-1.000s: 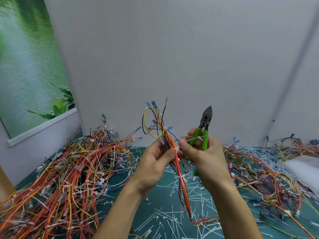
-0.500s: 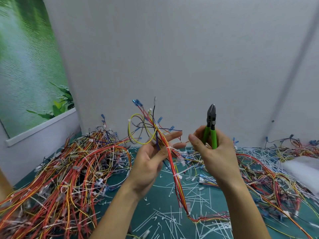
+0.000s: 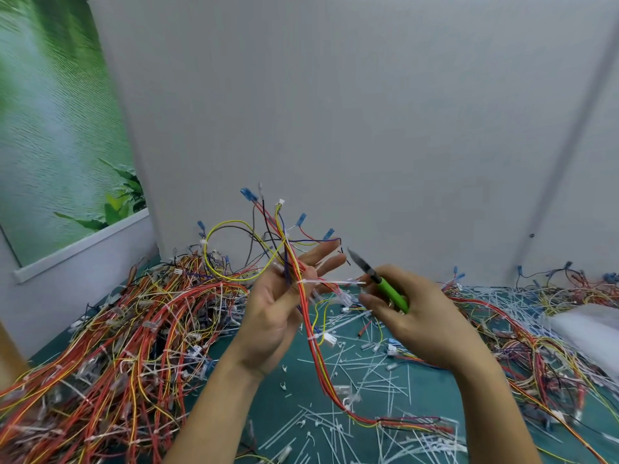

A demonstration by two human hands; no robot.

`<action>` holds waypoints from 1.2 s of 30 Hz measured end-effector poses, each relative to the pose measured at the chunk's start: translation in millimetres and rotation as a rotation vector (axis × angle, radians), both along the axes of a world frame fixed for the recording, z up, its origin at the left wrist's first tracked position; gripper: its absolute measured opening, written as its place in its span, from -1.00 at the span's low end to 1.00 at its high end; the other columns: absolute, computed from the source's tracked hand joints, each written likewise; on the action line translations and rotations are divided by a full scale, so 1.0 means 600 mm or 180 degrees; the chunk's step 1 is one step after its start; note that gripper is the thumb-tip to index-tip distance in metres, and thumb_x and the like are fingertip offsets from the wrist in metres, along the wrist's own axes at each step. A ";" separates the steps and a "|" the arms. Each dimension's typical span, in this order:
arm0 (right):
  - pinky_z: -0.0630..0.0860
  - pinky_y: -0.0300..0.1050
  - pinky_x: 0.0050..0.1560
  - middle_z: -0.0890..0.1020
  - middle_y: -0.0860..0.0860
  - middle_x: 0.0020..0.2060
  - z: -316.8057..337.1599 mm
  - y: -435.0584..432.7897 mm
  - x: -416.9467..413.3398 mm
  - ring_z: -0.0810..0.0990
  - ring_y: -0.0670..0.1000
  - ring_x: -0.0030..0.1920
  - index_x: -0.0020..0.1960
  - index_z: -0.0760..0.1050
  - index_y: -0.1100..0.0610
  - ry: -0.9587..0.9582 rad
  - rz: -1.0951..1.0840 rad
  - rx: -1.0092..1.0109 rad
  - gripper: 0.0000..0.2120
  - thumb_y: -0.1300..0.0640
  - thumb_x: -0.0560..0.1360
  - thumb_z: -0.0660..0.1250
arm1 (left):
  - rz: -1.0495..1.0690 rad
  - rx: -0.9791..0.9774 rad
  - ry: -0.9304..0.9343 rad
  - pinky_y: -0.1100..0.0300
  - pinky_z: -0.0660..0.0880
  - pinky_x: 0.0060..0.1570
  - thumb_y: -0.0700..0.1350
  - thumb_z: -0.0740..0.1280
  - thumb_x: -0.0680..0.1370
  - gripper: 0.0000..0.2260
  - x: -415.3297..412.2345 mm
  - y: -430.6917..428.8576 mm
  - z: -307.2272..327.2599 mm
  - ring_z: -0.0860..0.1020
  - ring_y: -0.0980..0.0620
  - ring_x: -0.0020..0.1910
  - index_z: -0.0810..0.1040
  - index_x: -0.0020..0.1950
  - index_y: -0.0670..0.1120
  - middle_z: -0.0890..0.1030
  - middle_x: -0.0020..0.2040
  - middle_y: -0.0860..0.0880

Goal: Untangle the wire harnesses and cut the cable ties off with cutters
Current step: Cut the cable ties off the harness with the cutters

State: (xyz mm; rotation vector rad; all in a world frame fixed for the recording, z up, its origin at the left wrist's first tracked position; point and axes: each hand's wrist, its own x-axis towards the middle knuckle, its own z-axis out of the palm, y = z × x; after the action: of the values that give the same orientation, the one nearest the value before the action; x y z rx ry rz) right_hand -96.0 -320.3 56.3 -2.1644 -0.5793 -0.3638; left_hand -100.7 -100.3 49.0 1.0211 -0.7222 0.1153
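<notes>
My left hand (image 3: 271, 316) is raised, fingers stretched out, with the thumb pinning a red, yellow and blue wire harness (image 3: 315, 349) against them. The harness fans out above that hand into blue terminals and trails down onto the mat. A white cable tie (image 3: 330, 282) wraps the bundle at the thumb, and its tail sticks out right as far as the fingertips of my right hand (image 3: 425, 316). That hand grips green-handled cutters (image 3: 390, 291); their blurred jaws point up and left, just right of my left fingertips.
A big tangle of red and orange harnesses (image 3: 117, 346) fills the left of the green mat (image 3: 291, 396). More harnesses (image 3: 522, 333) lie at the right beside a white bundle (image 3: 589, 326). Cut white ties (image 3: 361, 373) litter the middle. A grey wall stands close behind.
The cutters have tipped from upright to pointing left at the harness, and my right hand has come closer to the left one. The harness top has swung slightly right.
</notes>
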 end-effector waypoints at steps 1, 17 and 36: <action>0.60 -0.07 -0.09 0.66 -0.09 -0.14 0.000 0.001 -0.001 0.65 -0.03 -0.13 0.09 0.58 -0.11 -0.0017 0.0012 -0.0136 -0.92 -0.01 0.59 0.40 | 0.0080 -0.0001 -0.0002 0.08 0.49 0.29 -0.18 0.29 0.61 -0.85 0.000 0.001 0.002 0.48 -0.25 0.42 0.44 0.10 -0.24 0.50 0.44 -0.22; 0.37 -0.53 0.02 0.63 -0.21 0.06 0.007 0.022 -0.015 0.54 -0.27 0.07 0.33 0.56 -0.07 -0.0452 0.0055 -0.0503 -0.70 0.07 0.60 0.40 | 0.0852 0.0542 -0.0223 0.13 0.46 0.33 -0.15 0.38 0.59 -0.83 0.003 0.012 0.001 0.54 -0.11 0.37 0.66 0.16 -0.13 0.63 0.31 -0.12; 0.47 -0.36 -0.11 0.63 -0.22 -0.08 0.002 0.023 -0.009 0.56 -0.18 -0.05 0.21 0.61 -0.12 -0.0300 0.0000 -0.0563 -0.79 0.04 0.59 0.41 | 0.1118 0.0809 -0.0283 0.23 0.55 0.17 -0.21 0.42 0.53 -0.79 0.010 0.021 -0.005 0.63 -0.03 0.25 0.66 0.14 -0.24 0.70 0.19 -0.03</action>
State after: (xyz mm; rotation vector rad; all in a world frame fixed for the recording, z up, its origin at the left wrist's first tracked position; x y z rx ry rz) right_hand -101.6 -306.7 57.8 -2.3258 -0.6865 -0.4303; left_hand -94.9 -87.8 45.9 1.3884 -0.6423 0.3825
